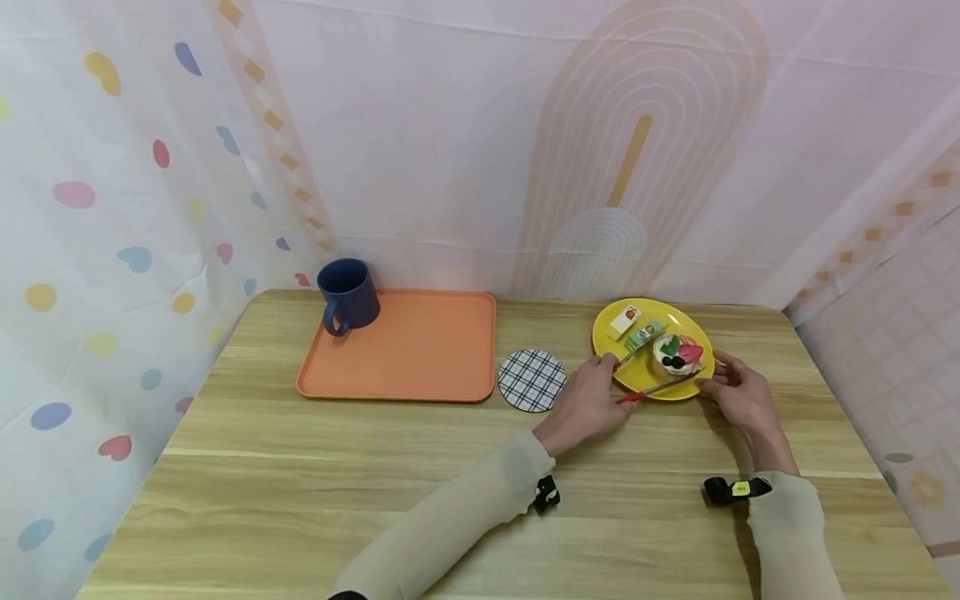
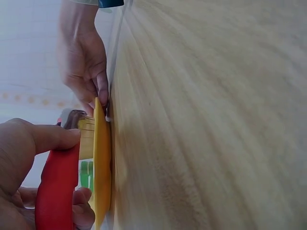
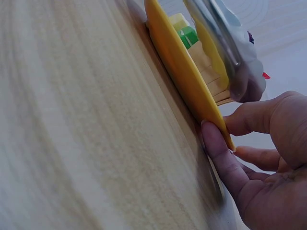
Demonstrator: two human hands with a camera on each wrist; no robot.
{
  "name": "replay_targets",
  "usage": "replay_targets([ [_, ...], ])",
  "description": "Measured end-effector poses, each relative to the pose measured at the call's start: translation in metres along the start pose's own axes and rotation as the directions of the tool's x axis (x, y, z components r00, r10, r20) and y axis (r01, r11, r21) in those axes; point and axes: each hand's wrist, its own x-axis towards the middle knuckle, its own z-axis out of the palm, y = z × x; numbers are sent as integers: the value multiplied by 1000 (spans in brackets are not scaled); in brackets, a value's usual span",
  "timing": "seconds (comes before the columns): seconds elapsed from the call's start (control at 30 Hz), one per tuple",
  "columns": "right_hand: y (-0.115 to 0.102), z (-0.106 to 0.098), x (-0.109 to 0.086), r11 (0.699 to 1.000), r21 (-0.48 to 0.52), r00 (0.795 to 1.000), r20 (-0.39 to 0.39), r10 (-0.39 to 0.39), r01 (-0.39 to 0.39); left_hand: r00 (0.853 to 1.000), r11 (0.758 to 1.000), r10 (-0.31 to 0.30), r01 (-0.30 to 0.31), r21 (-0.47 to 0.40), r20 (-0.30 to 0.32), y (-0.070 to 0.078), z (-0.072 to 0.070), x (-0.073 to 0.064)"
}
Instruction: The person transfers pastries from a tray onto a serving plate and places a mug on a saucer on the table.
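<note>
My left hand [image 1: 588, 402] pinches a pair of tongs [image 1: 660, 387] by its red handles, a red handle [image 2: 58, 189] showing large between thumb and fingers in the left wrist view. The metal arms spread to either side of a small fruit-topped cream tart [image 1: 678, 357] on a yellow plate [image 1: 686, 321]. With thumb and fingers, my right hand [image 1: 742, 400] grips the plate's right rim; in the right wrist view the thumb and fingers lie on both faces of the edge [image 3: 211, 112]. A white-and-yellow box [image 1: 623, 322] and a green box [image 1: 645, 335] lie on the plate's left side.
A round checked coaster [image 1: 532, 380] lies left of the plate. Farther left is an orange tray [image 1: 420, 346], with a dark blue mug [image 1: 349, 292] on its back left corner. Patterned cloth [image 1: 435, 150] hangs behind the wooden table [image 1: 337, 483].
</note>
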Motion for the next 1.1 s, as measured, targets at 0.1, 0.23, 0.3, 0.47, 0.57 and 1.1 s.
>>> replay_targets([
  [0.1, 0, 0, 0, 1000, 0, 1000, 4, 1, -1, 1000, 1000, 11, -11, 0, -11, -2, -1, -3],
  [0.23, 0, 0, 0, 1000, -10, 1000, 1, 3, -3, 999, 999, 34, -34, 2, -31, -5, -1, -7],
  [0.3, 0, 0, 0, 1000, -12, 1000, -1, 4, -4, 998, 999, 47, -47, 3, -40, -6, -1, -9],
  [0.47, 0, 0, 1, 1000, -8, 1000, -3, 11, -11, 995, 997, 75, -74, 6, -61, -8, -2, -14],
  [0.57, -1, 0, 0, 1000, -8, 1000, -2, 14, -14, 996, 998, 62, -63, -8, -68, -9, -2, -18],
  [1.1, 1, 1, 0, 1000, -24, 1000, -11, 1, -2, 991, 988, 10, -30, -151, -131, -23, -10, -40],
])
